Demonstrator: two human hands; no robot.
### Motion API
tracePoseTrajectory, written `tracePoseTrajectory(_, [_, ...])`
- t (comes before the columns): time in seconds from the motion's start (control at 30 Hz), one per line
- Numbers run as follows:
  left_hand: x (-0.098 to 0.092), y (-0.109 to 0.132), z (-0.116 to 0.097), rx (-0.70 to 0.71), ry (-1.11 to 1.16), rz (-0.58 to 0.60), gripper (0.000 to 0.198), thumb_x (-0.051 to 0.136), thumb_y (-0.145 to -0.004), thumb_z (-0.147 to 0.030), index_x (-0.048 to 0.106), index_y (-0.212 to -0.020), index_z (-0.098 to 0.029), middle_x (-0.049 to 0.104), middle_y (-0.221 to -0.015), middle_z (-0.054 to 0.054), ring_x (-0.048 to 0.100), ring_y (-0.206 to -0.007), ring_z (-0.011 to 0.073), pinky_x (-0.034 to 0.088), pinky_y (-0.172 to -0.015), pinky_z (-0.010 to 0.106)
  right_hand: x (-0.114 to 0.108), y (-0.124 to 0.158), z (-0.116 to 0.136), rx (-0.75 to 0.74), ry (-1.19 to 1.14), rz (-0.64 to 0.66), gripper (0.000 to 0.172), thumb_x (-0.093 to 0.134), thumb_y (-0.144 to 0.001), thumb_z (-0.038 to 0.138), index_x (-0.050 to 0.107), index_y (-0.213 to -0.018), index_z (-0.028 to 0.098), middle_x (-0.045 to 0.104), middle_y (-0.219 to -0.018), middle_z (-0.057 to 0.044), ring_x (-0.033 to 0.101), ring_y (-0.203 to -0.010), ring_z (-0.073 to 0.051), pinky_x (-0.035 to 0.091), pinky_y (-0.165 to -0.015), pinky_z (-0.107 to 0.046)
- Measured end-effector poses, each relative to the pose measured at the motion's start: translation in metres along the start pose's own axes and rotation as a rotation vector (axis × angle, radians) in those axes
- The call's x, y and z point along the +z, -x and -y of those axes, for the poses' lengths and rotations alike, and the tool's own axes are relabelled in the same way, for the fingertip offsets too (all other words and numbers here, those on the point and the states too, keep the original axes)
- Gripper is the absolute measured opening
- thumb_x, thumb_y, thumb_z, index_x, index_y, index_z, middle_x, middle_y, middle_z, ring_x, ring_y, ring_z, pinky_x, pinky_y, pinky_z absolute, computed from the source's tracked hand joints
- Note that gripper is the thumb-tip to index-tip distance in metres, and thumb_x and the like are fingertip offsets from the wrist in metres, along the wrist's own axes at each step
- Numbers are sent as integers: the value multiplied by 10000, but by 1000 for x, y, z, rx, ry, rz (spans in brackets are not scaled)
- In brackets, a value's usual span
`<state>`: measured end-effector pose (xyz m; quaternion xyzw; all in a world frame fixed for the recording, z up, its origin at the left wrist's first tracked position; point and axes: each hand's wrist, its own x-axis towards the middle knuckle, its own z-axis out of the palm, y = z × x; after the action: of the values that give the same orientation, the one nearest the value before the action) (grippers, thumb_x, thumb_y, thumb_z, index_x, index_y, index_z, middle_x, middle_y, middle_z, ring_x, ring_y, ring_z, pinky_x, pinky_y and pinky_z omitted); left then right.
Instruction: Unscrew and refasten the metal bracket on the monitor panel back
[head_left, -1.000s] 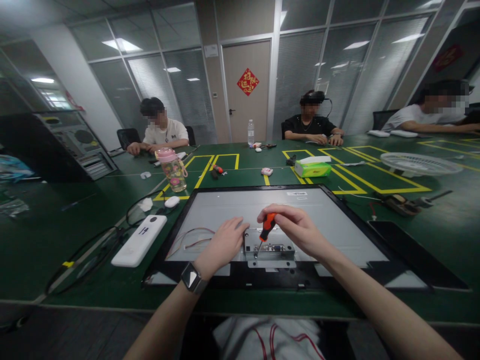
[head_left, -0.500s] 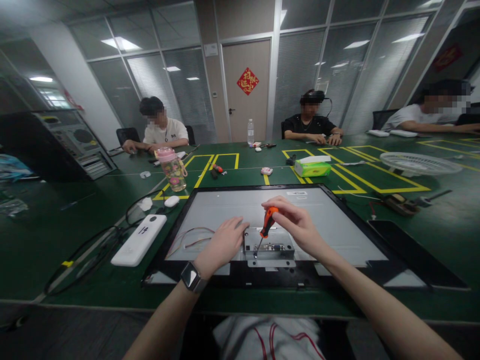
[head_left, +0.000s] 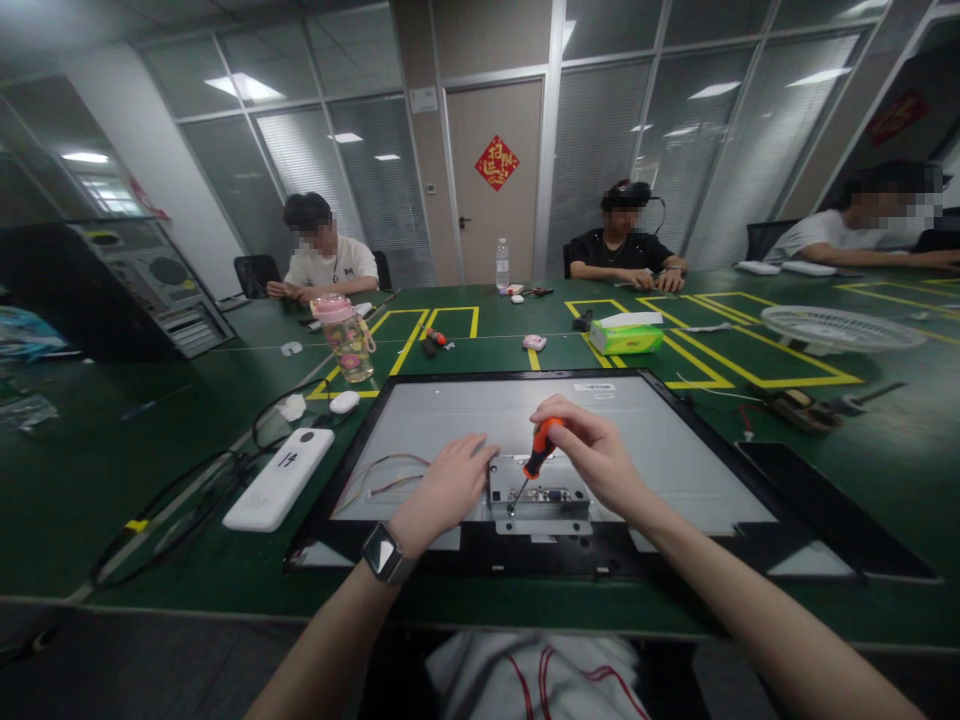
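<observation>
1. In the head view, our right hand (head_left: 589, 447) clamps its fingers on an orange-and-black screwdriver (head_left: 543, 450), its tip at the left end of a silver metal bracket (head_left: 536, 508) on the black-framed grey panel (head_left: 675, 455) lying on the green desk (head_left: 187, 410).
2. Our left hand (head_left: 448, 485) rests by the bracket, fingers slightly apart.
3. The screwdriver now leans farther right, tip unmoved: likely we're working the same spot.

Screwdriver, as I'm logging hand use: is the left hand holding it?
No; the right hand holds the screwdriver, its tip down at the metal bracket.
</observation>
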<state>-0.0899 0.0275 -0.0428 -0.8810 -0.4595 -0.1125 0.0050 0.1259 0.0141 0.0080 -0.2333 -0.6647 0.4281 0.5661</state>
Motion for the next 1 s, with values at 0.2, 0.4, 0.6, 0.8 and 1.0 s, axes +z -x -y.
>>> tracePoseTrajectory(0.2, [0,0,0,0,-15,0,404,389,-931,-136,514,-1314,-172,515,-1381,133,480,-1282,247,370,-1092,416,-3,0,-6,39,-105,38,198,572,-927,388,715,-1029,298,654,-996,-35,608,-988,-193,466,-904,-348])
tracePoseTrajectory(0.4, [-1,1,-1,-4,11,-13,400,377,-935,-137,516,-1308,-187,515,-1387,125,479,-1284,239,373,-1090,420,-3,-1,-1,79,-185,29,145,722,-805,391,743,-898,282,635,-937,-19,617,-831,-167,518,-760,-309])
tracePoseTrajectory(0.6, [-1,1,-1,1,3,-10,406,382,-931,-132,505,-1316,-177,511,-1387,133,473,-1292,243,363,-1096,428,-1,-1,1,107,-166,14,208,664,-851,421,735,-993,286,672,-1016,-50,625,-943,-190,508,-850,-343])
tracePoseTrajectory(0.8, [0,1,0,5,7,-10,402,391,-932,-134,506,-1314,-178,512,-1384,132,470,-1293,240,365,-1095,417,-1,-1,0,102,-226,9,154,770,-757,383,750,-878,289,630,-928,-12,614,-819,-155,520,-723,-284])
tracePoseTrajectory(1.0, [-1,0,0,9,6,-9,403,386,-934,-134,502,-1317,-180,514,-1383,131,472,-1293,240,368,-1093,424,2,0,3,121,-214,55,197,648,-869,410,717,-1002,282,676,-989,-41,630,-899,-179,505,-819,-326])
